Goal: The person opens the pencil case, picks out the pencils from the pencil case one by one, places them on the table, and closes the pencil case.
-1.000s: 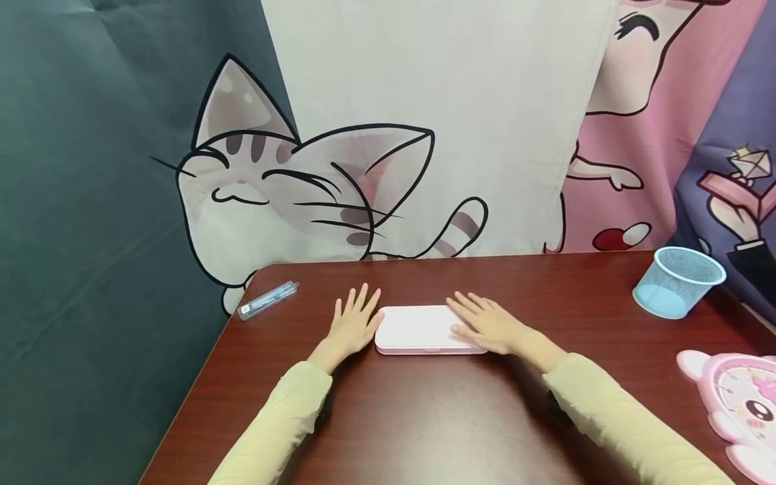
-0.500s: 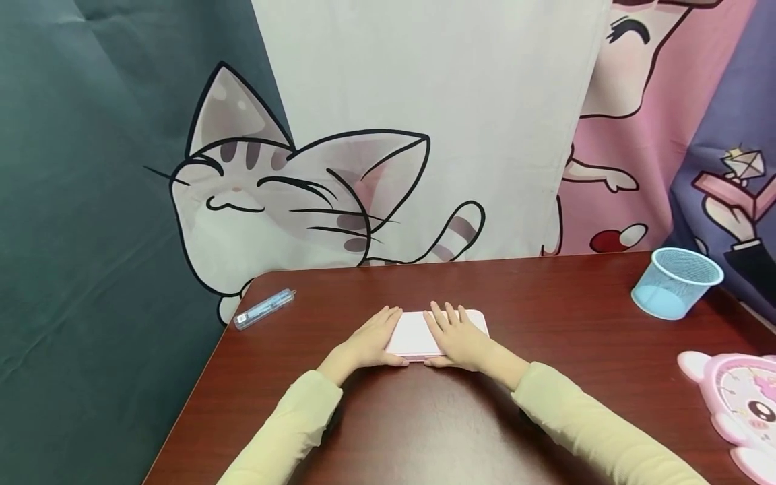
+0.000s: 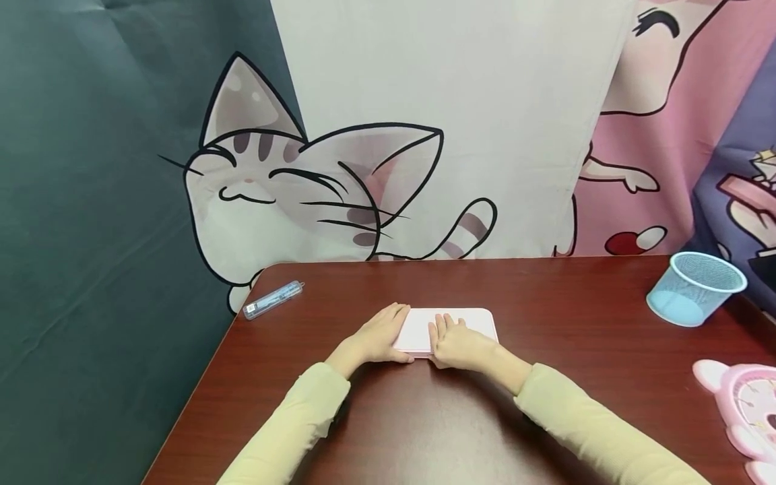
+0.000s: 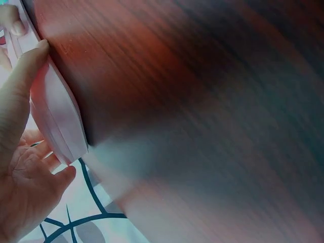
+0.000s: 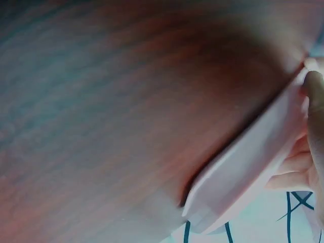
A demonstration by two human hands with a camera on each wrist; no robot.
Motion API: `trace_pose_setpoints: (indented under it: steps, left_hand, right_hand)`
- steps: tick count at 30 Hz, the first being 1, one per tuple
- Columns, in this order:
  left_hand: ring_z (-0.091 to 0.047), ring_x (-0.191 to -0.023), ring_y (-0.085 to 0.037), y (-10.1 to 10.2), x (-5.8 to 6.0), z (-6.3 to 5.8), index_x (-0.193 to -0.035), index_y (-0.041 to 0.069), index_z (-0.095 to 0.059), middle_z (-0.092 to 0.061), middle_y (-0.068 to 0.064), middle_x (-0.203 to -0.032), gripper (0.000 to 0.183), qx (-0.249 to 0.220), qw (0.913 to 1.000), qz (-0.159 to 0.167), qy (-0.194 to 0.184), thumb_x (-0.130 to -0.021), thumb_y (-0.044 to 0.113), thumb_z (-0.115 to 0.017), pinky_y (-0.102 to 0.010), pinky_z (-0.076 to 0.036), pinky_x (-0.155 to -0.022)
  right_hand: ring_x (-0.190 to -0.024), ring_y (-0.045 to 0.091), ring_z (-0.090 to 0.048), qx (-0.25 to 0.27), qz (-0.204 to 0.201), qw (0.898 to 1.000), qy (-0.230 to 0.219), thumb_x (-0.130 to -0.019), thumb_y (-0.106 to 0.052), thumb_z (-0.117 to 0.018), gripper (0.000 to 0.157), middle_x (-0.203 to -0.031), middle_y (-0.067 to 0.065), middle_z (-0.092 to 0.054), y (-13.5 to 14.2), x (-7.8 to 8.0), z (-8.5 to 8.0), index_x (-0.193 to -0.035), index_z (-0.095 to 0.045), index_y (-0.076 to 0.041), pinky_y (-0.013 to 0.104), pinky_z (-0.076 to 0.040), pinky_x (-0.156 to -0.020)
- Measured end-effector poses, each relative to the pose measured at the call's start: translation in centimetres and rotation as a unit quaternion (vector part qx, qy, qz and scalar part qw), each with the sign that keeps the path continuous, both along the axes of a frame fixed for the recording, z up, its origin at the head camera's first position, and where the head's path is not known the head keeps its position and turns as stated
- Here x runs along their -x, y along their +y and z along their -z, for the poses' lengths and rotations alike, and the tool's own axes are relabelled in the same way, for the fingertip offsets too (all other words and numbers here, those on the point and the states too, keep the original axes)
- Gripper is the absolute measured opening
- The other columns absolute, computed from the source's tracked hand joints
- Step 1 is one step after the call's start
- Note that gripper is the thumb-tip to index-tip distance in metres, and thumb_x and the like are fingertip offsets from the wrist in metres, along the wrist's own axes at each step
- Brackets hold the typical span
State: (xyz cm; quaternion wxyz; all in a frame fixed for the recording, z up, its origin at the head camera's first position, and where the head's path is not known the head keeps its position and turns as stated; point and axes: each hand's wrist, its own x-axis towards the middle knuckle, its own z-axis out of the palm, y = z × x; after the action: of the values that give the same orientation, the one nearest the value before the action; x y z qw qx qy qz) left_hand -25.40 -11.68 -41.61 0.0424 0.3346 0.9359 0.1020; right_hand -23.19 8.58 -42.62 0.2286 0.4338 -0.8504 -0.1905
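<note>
A flat, pale pink pencil case (image 3: 475, 321) lies with its lid down on the table. My left hand (image 3: 374, 339) grips its left end, thumb at the front side and fingers over the lid and end. Toward the middle, my right hand (image 3: 465, 347) holds the case with bent fingers on the lid and the thumb at the front edge. In the left wrist view the seam along the front of the case (image 4: 58, 114) shows beside the left thumb. The right wrist view shows the other stretch of its front side (image 5: 238, 164), with the right thumb at the rim.
A clear tube-like package with blue contents (image 3: 273, 300) lies at the table's (image 3: 424, 431) back left. A light blue mesh bin (image 3: 694, 289) stands at the back right. Nearer, at the right edge, sits a pink animal-shaped clock (image 3: 746, 411). A cartoon-printed curtain (image 3: 515, 101) hangs behind.
Both hands have come in from the case's ends, the left onto its left end and the right toward the middle. The right fingers have gone from straight to bent, with the thumb at the front edge.
</note>
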Motion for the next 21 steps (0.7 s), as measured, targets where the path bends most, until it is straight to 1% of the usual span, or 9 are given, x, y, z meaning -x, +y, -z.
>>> trace_pose_setpoints:
  steps: [3, 5, 7, 10, 12, 14, 17, 19, 21]
  left_hand:
    - [-0.030, -0.134, -0.033, 0.1, -0.1, -0.2, -0.138, -0.007, -0.028, -0.037, -0.019, -0.139, 0.093, 0.007, 0.9999, -0.008, 0.001, -0.072, 0.039, -0.074, -0.041, -0.024, -0.111]
    - [-0.032, -0.133, -0.033, 0.2, -0.2, -0.2, -0.137, -0.007, -0.029, -0.038, -0.020, -0.138, 0.093, 0.011, 0.9999, -0.009, 0.007, -0.072, 0.039, -0.075, -0.042, -0.025, -0.110]
    - [-0.034, -0.131, -0.033, 0.2, -0.1, -0.3, -0.137, -0.007, -0.030, -0.039, -0.020, -0.137, 0.092, 0.014, 0.9997, -0.004, 0.018, -0.071, 0.039, -0.075, -0.042, -0.027, -0.109]
    - [-0.036, -0.129, -0.032, 0.3, 0.2, -0.4, -0.136, -0.008, -0.031, -0.040, -0.021, -0.135, 0.092, 0.015, 0.9994, 0.007, 0.031, -0.071, 0.040, -0.075, -0.041, -0.029, -0.108]
    - [-0.036, -0.129, -0.032, 0.2, 0.4, -0.4, -0.136, -0.008, -0.031, -0.040, -0.021, -0.136, 0.093, 0.012, 0.9994, 0.013, 0.028, -0.071, 0.041, -0.076, -0.040, -0.029, -0.108]
    - [-0.034, -0.131, -0.032, -0.1, 0.7, -0.5, -0.137, -0.007, -0.030, -0.038, -0.021, -0.139, 0.095, 0.000, 0.9999, 0.015, 0.003, -0.070, 0.042, -0.076, -0.041, -0.029, -0.108]
    - [-0.026, -0.137, -0.032, -0.7, 1.0, -0.8, -0.140, -0.004, -0.027, -0.031, -0.019, -0.145, 0.095, -0.030, 0.9972, 0.012, -0.067, -0.072, 0.042, -0.074, -0.042, -0.025, -0.110]
    - [-0.023, -0.138, -0.031, -1.1, 1.2, -1.4, -0.141, -0.001, -0.028, -0.029, -0.016, -0.147, 0.091, -0.053, 0.9923, 0.001, -0.112, -0.074, 0.041, -0.073, -0.044, -0.024, -0.110]
    - [-0.027, -0.137, -0.028, -1.6, 1.3, -2.0, -0.141, 0.003, -0.031, -0.033, -0.013, -0.146, 0.085, -0.068, 0.9878, -0.012, -0.140, -0.076, 0.041, -0.070, -0.043, -0.026, -0.110]
  right_hand:
    - [-0.089, 0.034, -0.066, -0.031, -0.002, 1.000, 0.002, -0.086, -0.026, -0.048, 0.043, -0.099, 0.027, -0.066, -0.3, -0.2, 0.0, -0.105, -0.060, 0.010, 0.044, -0.054, -0.064]
    - [-0.088, 0.033, -0.066, -0.037, -0.005, 0.999, 0.015, -0.085, -0.026, -0.047, 0.043, -0.098, 0.027, -0.066, -0.4, -0.2, -0.1, -0.105, -0.060, 0.010, 0.044, -0.054, -0.064]
    - [-0.086, 0.032, -0.067, -0.021, -0.010, 0.999, 0.039, -0.083, -0.029, -0.050, 0.044, -0.095, 0.025, -0.067, -0.3, -0.1, -0.1, -0.103, -0.061, 0.008, 0.043, -0.054, -0.062]
    - [-0.082, 0.029, -0.067, 0.028, -0.019, 0.997, 0.065, -0.078, -0.036, -0.057, 0.046, -0.090, 0.022, -0.068, 0.0, 0.3, 0.0, -0.099, -0.061, 0.005, 0.040, -0.054, -0.060]
    - [-0.081, 0.028, -0.066, 0.063, -0.032, 0.995, 0.065, -0.076, -0.040, -0.061, 0.048, -0.089, 0.019, -0.067, 0.4, 0.6, 0.2, -0.098, -0.061, 0.002, 0.038, -0.053, -0.060]
    - [-0.084, 0.027, -0.065, 0.090, -0.046, 0.994, 0.033, -0.076, -0.042, -0.062, 0.048, -0.093, 0.017, -0.067, 1.0, 0.8, 0.2, -0.101, -0.061, 0.000, 0.036, -0.053, -0.062]
    - [-0.096, 0.028, -0.063, 0.140, -0.060, 0.986, -0.063, -0.078, -0.043, -0.065, 0.052, -0.105, 0.015, -0.065, 2.9, 1.0, -0.1, -0.110, -0.060, -0.003, 0.039, -0.051, -0.077]
    - [-0.105, 0.028, -0.060, 0.177, -0.055, 0.974, -0.132, -0.077, -0.042, -0.067, 0.056, -0.113, 0.012, -0.063, 4.6, 1.0, -0.6, -0.118, -0.058, -0.005, 0.043, -0.047, -0.088]
    - [-0.105, 0.025, -0.060, 0.225, -0.050, 0.959, -0.166, -0.075, -0.040, -0.071, 0.057, -0.113, 0.009, -0.064, 6.3, 1.0, -0.8, -0.119, -0.058, -0.005, 0.043, -0.045, -0.091]
